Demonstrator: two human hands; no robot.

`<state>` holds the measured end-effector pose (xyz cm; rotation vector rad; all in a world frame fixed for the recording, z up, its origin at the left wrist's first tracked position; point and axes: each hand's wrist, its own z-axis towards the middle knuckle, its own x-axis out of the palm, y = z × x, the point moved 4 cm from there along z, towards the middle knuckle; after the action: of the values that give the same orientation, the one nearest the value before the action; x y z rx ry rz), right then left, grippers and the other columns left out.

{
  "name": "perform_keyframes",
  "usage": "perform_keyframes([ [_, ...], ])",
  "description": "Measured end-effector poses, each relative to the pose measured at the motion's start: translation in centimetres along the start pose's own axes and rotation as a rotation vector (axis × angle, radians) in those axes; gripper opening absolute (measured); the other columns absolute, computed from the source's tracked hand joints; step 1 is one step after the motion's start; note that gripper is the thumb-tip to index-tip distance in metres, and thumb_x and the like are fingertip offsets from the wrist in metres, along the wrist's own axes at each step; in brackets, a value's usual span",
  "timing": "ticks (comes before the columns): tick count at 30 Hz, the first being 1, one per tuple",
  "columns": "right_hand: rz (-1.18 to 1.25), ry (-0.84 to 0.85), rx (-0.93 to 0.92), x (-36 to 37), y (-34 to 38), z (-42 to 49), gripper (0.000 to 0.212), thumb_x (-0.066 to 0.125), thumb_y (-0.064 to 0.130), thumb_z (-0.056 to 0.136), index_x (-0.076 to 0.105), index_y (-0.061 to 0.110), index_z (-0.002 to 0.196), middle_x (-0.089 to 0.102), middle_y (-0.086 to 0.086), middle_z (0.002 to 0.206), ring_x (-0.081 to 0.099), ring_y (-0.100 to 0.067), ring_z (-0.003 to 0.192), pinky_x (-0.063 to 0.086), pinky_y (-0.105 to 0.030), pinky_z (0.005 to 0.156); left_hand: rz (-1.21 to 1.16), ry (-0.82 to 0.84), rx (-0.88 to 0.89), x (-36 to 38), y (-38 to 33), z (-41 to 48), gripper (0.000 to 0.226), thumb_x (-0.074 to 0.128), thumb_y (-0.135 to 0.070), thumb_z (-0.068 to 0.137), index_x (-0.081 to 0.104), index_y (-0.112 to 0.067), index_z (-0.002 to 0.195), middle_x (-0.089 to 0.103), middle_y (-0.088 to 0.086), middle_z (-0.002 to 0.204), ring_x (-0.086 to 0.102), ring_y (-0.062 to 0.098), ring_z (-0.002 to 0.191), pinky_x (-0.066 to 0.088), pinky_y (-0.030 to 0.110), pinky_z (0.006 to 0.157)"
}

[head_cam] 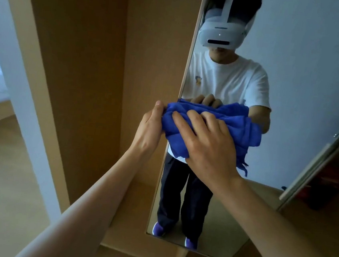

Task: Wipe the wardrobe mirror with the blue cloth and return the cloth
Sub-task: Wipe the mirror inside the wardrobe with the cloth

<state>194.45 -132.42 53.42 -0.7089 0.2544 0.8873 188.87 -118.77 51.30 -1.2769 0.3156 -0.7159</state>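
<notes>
My left hand (151, 124) is reaching out nearest, pinching the left end of the bunched blue cloth (237, 127) between thumb and fingers. My right hand (209, 141) is lying over the bundle, fingers spread and lightly bent, pressing it against the mirror (305, 80) close to the glass's left edge, about halfway up. Behind it the glass is showing my reflection (228, 80) facing me, and the wooden wardrobe (88, 57) panel is standing off to the left.
</notes>
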Motion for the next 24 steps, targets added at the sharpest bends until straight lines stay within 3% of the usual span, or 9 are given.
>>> perform_keyframes([
  [5, 0.015, 0.101, -0.019, 2.4, 2.1, -3.5, 0.053, 0.063, 0.019, 0.093, 0.05, 0.016, 0.144, 0.061, -0.01, 0.131, 0.057, -0.031, 0.111, 0.043, -0.042, 0.09, 0.057, -0.014, -0.07, -0.5, 4.0, -0.8, 0.056, 0.028, -0.045, 0.11, 0.073, -0.013, 0.104, 0.078, 0.006, 0.099, 0.072, 0.015, 0.095, 0.055, 0.032, 0.087],
  [12, 0.046, 0.221, -0.039, 6.1, 5.4, -8.8, 0.05, 0.065, 0.026, 0.093, 0.053, 0.017, 0.141, 0.062, -0.011, 0.131, 0.06, -0.03, 0.11, 0.048, -0.041, 0.088, 0.139, -0.018, -0.172, -1.3, 10.2, -2.1, 0.054, 0.027, -0.045, 0.11, 0.074, -0.019, 0.105, 0.075, 0.005, 0.107, 0.069, 0.015, 0.101, 0.052, 0.025, 0.09],
  [17, 0.1, 0.28, -0.055, 9.4, 8.0, -12.4, 0.05, 0.067, 0.027, 0.091, 0.055, 0.016, 0.139, 0.063, -0.01, 0.128, 0.061, -0.029, 0.106, 0.05, -0.039, 0.084, 0.129, -0.046, -0.255, -2.0, 15.5, -3.3, 0.052, 0.029, -0.041, 0.11, 0.074, -0.016, 0.102, 0.074, 0.003, 0.106, 0.066, -0.004, 0.085, 0.045, 0.004, 0.071],
  [19, 0.127, 0.323, -0.069, 10.7, 9.1, -14.4, 0.052, 0.068, 0.03, 0.09, 0.054, 0.017, 0.139, 0.063, -0.01, 0.128, 0.06, -0.029, 0.106, 0.049, -0.039, 0.085, 0.153, -0.047, -0.277, -2.5, 17.5, -3.8, 0.055, 0.026, -0.041, 0.111, 0.075, -0.022, 0.097, 0.075, -0.001, 0.104, 0.067, -0.001, 0.09, 0.047, 0.009, 0.079],
  [22, 0.191, 0.379, -0.082, 12.8, 10.9, -17.7, 0.047, 0.061, 0.023, 0.09, 0.057, 0.018, 0.137, 0.064, -0.007, 0.125, 0.061, -0.027, 0.103, 0.049, -0.038, 0.083, 0.149, -0.049, -0.361, -3.0, 20.8, -4.4, 0.056, 0.025, -0.043, 0.111, 0.074, -0.017, 0.101, 0.075, 0.0, 0.103, 0.069, 0.013, 0.099, 0.051, 0.035, 0.1],
  [24, 0.218, 0.456, -0.11, 14.4, 12.3, -20.3, 0.051, 0.059, 0.021, 0.085, 0.058, 0.02, 0.136, 0.065, -0.006, 0.123, 0.063, -0.025, 0.101, 0.051, -0.037, 0.083, 0.1, -0.044, -0.422, -3.2, 22.9, -5.0, 0.057, 0.027, -0.045, 0.11, 0.073, -0.013, 0.103, 0.074, 0.006, 0.103, 0.069, 0.022, 0.101, 0.049, 0.048, 0.105],
])
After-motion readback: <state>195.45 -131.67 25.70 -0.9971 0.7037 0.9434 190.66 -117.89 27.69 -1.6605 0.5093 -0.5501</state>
